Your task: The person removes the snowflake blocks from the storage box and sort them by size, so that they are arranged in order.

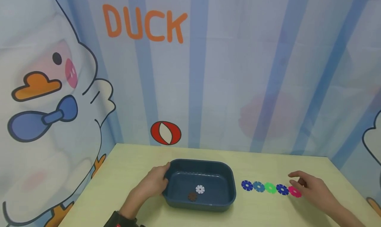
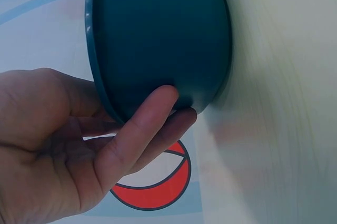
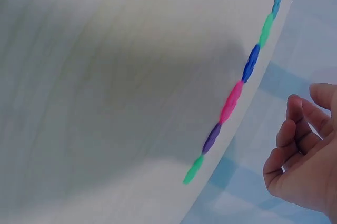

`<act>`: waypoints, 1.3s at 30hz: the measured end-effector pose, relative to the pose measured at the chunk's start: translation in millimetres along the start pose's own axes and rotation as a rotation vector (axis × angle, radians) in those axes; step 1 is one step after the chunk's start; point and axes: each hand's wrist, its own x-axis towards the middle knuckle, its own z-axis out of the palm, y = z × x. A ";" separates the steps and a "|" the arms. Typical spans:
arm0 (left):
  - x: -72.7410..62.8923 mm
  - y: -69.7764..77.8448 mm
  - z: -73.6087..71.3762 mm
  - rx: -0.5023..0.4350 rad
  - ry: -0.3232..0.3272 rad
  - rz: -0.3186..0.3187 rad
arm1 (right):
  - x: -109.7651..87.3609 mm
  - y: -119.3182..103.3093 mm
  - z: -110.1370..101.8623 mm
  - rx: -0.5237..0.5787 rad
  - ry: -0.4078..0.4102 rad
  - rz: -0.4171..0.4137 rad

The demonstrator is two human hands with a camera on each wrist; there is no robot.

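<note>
A dark blue rectangular plastic tray (image 1: 199,205) stands on the table, gripped at its left end by my left hand (image 1: 153,181). In the left wrist view, the fingers of that hand lie along the outer wall of the tray (image 2: 163,34). Inside the tray are a white notched disc (image 1: 200,189) and a brown one (image 1: 192,196). To its right runs a row of joined snowflake-like plastic discs (image 1: 270,188) in blue, teal, green and pink. My right hand (image 1: 314,189) hovers over the row's right end, fingers loosely bent around nothing. The right wrist view also shows a purple disc (image 3: 211,138) and an end green disc (image 3: 194,169).
The pale yellow table (image 1: 256,213) ends at a fabric backdrop (image 1: 229,71) with blue stripes and duck pictures. More of this fabric hangs at the left and right sides.
</note>
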 end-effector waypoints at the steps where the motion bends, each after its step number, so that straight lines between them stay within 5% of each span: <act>1: 0.0 -0.1 0.0 0.000 0.000 0.001 | 0.9 -4.9 2.8 0.012 0.000 -0.009; 18: 0.2 0.6 -2.9 0.004 0.003 0.004 | 15.0 -66.8 22.9 0.032 0.011 -0.206; 39: 0.2 -1.6 -0.3 0.003 -0.002 0.012 | 39.3 -117.0 51.1 0.144 -0.104 -0.305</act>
